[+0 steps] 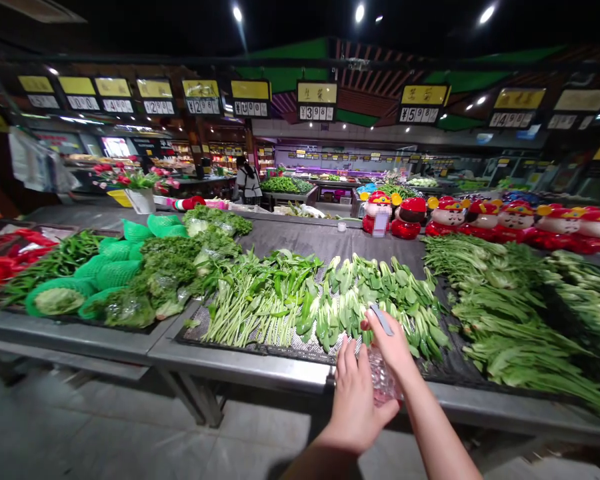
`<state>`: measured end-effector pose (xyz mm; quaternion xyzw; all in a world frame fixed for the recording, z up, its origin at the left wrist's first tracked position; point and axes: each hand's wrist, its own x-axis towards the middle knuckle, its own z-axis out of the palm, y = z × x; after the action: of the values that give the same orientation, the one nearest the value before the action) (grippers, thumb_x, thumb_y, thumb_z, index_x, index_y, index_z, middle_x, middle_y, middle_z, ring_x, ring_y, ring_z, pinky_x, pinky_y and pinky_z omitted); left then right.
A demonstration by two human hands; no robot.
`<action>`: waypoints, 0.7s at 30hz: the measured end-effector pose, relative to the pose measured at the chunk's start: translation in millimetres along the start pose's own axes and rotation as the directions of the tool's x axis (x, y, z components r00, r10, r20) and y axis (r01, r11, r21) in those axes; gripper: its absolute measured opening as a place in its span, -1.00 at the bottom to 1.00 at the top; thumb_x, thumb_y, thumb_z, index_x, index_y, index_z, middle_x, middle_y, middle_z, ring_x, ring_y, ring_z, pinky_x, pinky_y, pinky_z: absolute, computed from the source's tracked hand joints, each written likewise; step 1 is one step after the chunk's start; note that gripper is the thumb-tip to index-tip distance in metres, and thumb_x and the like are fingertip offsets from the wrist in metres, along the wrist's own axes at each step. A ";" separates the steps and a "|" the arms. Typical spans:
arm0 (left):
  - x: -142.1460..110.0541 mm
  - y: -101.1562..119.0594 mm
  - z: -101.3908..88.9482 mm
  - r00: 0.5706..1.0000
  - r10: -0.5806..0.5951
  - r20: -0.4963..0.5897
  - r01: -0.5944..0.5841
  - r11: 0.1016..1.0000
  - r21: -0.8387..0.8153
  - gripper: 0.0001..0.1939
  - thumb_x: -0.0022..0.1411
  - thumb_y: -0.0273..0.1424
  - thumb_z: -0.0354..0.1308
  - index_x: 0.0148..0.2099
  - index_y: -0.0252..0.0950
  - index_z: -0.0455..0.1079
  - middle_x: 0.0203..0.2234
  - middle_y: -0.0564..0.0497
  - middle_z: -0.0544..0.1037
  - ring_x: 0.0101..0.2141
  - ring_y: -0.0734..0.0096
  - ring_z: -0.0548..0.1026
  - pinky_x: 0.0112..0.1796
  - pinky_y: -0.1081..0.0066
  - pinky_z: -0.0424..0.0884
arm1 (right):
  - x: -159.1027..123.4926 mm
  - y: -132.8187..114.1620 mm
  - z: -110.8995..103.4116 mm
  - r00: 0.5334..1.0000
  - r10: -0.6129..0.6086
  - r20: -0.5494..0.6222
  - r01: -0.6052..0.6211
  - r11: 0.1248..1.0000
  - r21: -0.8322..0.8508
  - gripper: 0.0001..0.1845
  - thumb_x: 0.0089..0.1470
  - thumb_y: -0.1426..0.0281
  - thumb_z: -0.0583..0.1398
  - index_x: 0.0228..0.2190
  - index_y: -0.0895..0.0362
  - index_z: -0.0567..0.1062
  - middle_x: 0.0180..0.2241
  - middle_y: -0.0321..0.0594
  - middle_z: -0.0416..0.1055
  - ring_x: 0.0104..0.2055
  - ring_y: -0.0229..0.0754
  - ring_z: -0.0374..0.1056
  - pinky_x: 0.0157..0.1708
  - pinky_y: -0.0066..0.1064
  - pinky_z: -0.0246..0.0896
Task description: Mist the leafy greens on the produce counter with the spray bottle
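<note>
A clear, pinkish spray bottle [381, 379] is between my hands, above the front edge of the vegetable stand. My right hand [393, 343] is closed round its neck, with the grey spray head [381, 320] showing over the fingers. Lower down, my left hand [354, 393] wraps the bottle's body from the left, its thumb at the bottom; much of the bottle is hidden by both hands. Just beyond them lie bunches of small bok choy [350, 303] on a perforated tray [307, 342]. Long-stemmed leafy greens [265, 293] are to their left.
Curly lettuce [173, 267], green-netted vegetables [103, 270] and green peppers [63, 263] fill the left side. Long leafy greens [510, 327] lie right. Red figurines [445, 217] line the back edge. Price signs [317, 101] hang overhead. A person [249, 181] stands far back. A metal edge [240, 369] runs in front.
</note>
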<state>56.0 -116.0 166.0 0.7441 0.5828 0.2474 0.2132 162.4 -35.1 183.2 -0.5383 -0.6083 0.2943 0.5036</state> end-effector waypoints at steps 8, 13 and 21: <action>-18.7 -4.7 16.1 0.995 -0.078 0.055 0.077 0.997 0.012 -0.03 -0.22 -0.12 0.26 0.20 -0.39 -0.01 0.21 -0.22 -0.05 0.23 0.03 -0.26 0.18 0.10 -0.17 | -21.5 33.2 10.6 0.993 0.110 0.047 -0.110 0.994 -0.001 -0.50 0.04 -0.02 0.00 -0.61 0.10 0.37 -0.65 -0.31 0.33 -0.60 -0.21 0.19 -0.51 -0.36 0.10; -27.1 -10.9 22.7 0.994 -0.103 0.045 0.103 0.995 0.002 -0.01 -0.24 -0.07 0.26 0.20 -0.36 0.00 0.22 -0.21 -0.07 0.23 0.02 -0.26 0.17 0.08 -0.12 | -29.8 36.7 14.5 0.991 0.101 0.086 -0.104 0.994 0.027 -0.55 0.05 0.02 0.01 -0.56 0.11 0.38 -0.61 -0.30 0.33 -0.54 -0.20 0.23 -0.46 -0.37 0.13; -43.9 -26.1 33.8 0.985 -0.136 -0.103 0.141 0.989 0.042 0.01 -0.29 0.03 0.25 0.16 -0.38 0.08 0.20 -0.22 0.00 0.21 -0.06 -0.16 0.17 0.07 -0.08 | -40.3 29.2 30.7 0.979 0.062 0.194 -0.077 0.995 0.069 -0.57 0.07 0.06 0.02 -0.59 0.11 0.38 -0.58 -0.26 0.37 -0.50 -0.18 0.28 -0.43 -0.38 0.14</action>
<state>48.3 -153.7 118.3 0.6935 0.6489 0.2547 0.1821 140.8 -60.6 135.2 -0.5088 -0.6231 0.3850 0.4524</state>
